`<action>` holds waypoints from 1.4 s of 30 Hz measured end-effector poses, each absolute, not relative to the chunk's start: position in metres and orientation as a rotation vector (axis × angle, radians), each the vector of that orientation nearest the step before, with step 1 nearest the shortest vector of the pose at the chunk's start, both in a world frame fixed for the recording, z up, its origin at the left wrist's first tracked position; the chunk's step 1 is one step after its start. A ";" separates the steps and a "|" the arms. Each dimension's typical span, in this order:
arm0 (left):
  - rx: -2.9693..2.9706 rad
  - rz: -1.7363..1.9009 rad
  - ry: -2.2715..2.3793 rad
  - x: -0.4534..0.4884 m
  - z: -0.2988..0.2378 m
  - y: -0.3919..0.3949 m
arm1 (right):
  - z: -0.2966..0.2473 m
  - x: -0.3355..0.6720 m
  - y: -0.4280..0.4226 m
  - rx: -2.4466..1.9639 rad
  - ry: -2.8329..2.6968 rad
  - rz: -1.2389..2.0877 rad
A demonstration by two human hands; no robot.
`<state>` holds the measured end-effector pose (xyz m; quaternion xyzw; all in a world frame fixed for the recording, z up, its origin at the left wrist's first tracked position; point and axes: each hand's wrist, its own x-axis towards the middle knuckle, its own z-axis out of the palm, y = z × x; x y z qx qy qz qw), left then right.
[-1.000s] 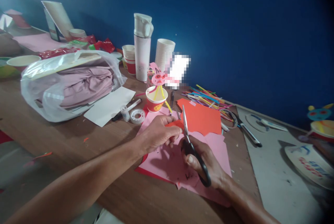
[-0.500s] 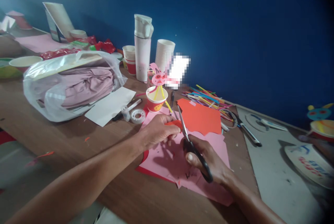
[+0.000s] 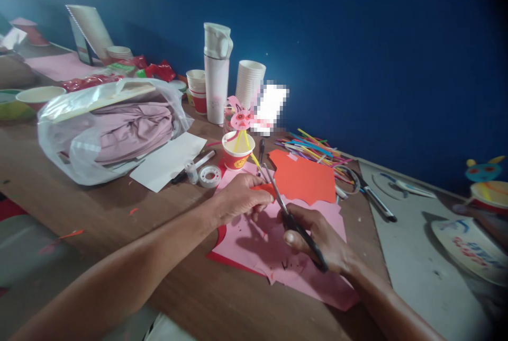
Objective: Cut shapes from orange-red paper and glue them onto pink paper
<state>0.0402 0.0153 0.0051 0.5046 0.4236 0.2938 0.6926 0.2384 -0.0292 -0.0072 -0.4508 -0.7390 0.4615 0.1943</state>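
Between the fingers of my left hand (image 3: 246, 195) is a small piece of orange-red paper (image 3: 265, 188). My right hand (image 3: 313, 232) is closed around the black handles of a pair of scissors (image 3: 296, 224). The blades point up and away, right beside the paper piece. Under both hands lies pink paper (image 3: 254, 245), with a red sheet showing along its left and lower edges. A larger orange-red sheet (image 3: 305, 177) with an uneven cut edge rests just beyond. Behind my left hand stands a paper cup (image 3: 238, 153) bearing a pink paper animal face (image 3: 241, 118) on yellow stems.
A plastic bag with mauve cloth (image 3: 135, 126) sits at the left by a white card (image 3: 169, 163) and a tape roll (image 3: 209, 176). A white flask (image 3: 217, 87) and stacked cups (image 3: 250, 84) stand behind. Coloured pipe cleaners (image 3: 309, 147) and a cutter knife (image 3: 377, 198) lie right.
The scissors have turned a little in my right hand, their blades tilting further left and closer together. My left hand stays almost in place with the paper piece.
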 end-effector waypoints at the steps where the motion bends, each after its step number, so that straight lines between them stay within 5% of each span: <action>1: 1.125 0.659 0.944 0.040 0.005 0.015 | -0.007 0.239 -0.029 -1.262 -2.071 1.303; 19: 0.972 0.929 0.642 0.047 0.010 0.003 | 0.007 0.225 -0.035 -1.168 -1.725 1.260; 42: 1.196 1.007 0.990 0.053 0.024 -0.008 | -0.016 0.211 -0.048 -1.133 -1.780 1.217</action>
